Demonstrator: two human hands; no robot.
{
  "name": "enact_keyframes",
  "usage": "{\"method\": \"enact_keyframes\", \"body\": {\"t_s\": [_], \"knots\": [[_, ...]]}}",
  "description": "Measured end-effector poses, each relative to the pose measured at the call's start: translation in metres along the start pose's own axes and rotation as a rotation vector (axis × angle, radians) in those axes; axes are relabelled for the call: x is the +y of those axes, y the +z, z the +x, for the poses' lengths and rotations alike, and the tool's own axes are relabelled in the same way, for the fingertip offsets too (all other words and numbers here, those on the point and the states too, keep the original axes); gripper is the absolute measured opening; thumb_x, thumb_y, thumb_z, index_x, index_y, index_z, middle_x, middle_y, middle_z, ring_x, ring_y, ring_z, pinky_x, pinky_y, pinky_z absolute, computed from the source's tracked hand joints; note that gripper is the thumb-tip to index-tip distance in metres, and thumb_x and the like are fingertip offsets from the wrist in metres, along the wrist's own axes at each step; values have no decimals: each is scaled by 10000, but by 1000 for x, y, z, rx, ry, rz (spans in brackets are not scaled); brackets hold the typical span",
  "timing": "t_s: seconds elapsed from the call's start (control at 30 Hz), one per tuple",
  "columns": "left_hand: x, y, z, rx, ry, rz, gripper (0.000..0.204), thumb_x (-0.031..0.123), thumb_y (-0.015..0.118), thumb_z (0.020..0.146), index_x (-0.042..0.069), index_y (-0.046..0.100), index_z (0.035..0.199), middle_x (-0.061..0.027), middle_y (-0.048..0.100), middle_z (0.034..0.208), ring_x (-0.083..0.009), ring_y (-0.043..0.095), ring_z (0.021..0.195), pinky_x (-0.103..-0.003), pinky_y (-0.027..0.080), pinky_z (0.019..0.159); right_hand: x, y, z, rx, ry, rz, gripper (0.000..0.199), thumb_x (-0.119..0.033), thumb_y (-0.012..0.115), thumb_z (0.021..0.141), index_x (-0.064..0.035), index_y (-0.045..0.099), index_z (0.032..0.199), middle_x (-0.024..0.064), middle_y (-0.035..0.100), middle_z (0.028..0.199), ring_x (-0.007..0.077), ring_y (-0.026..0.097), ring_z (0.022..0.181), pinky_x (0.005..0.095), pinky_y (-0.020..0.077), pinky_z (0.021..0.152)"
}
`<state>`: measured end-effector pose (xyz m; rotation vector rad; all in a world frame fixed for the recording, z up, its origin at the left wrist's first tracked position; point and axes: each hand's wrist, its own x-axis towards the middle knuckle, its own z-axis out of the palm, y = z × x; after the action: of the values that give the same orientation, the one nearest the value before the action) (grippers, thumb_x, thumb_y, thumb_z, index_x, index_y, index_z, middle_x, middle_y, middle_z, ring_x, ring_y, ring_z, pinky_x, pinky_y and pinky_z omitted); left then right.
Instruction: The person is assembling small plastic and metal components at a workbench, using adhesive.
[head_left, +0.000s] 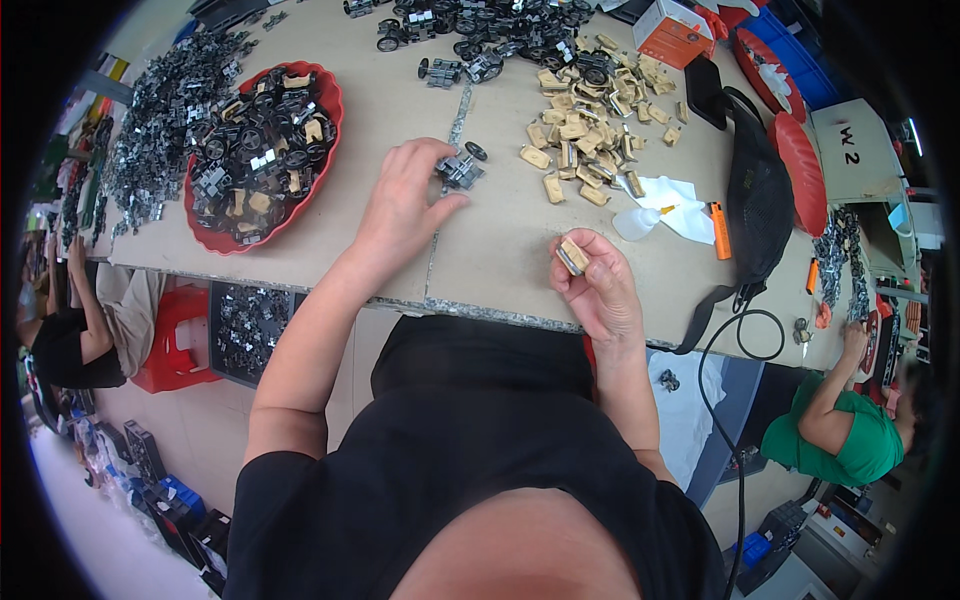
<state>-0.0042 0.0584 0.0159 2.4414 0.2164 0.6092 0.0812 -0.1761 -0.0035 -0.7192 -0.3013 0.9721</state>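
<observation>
Tan piece (573, 255) w/ grey underside is held. Grey-black wheeled chassis (459, 168) is touched. Red scalloped tray (333, 110) is filled w/ black and tan parts. Tan pile (590, 120), white glue bottle (637, 222), orange lighter (719, 230), brown cardboard tabletop (400, 110) are seen.

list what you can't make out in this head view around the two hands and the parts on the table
- Grey wheeled chassis: the left hand has its fingertips on it; its underside is hidden and details are too small.
- Tan part: the right hand pinches it; fingers hide its lower half.
- Red tray: stacked pieces hide its floor.
- Tan pile: single pieces too small to count.
- Orange box: cut off by the upper rim.
</observation>
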Motion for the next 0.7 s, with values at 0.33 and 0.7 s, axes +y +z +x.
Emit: {"method": "enact_keyframes", "body": {"t_s": [0.33,0.7], "knots": [[-2,-12,6,-410,-59,-580,158,21,531,837,-1,564,990,-82,542,1055,-167,560,865,-274,459,763,-6,18,16,144,-148,-103,300,-151,612,815,-6,502,1055,91,576,978,162,561,862,305,460,782],[19,26,-19,-313,-399,-1162,260,55,469,905,3,475,1159,-104,556,1091,-135,568,926,-267,478,787,6,20,14,43,-101,-37,301,-147,605,832,-11,491,1075,95,574,997,156,554,924,317,457,810]]}}
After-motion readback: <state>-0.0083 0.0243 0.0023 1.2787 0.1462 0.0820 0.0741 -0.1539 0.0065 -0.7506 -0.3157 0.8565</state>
